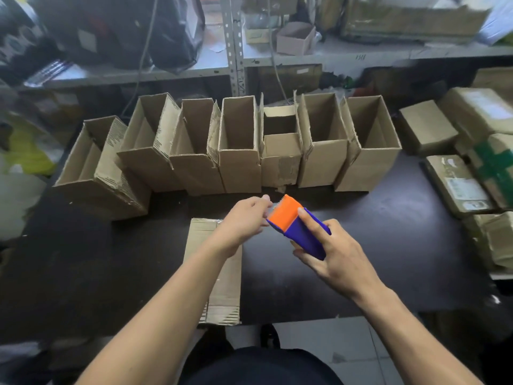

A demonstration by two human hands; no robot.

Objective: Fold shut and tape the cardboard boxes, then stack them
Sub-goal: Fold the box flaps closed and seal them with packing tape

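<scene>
My right hand [330, 257] grips an orange and blue tape dispenser [295, 226] above the dark table [374, 232]. My left hand [244, 220] pinches the tape end at the dispenser's orange front. Under my left forearm a closed cardboard box [224, 287] lies flat near the table's front edge. Behind it, several open cardboard boxes [238, 145] stand side by side in a row, their flaps up.
Taped parcels [466, 151] are heaped at the table's right side. A metal shelf [236, 51] with black bags and a small open box stands behind the row. Yellow and white bags lie at the left.
</scene>
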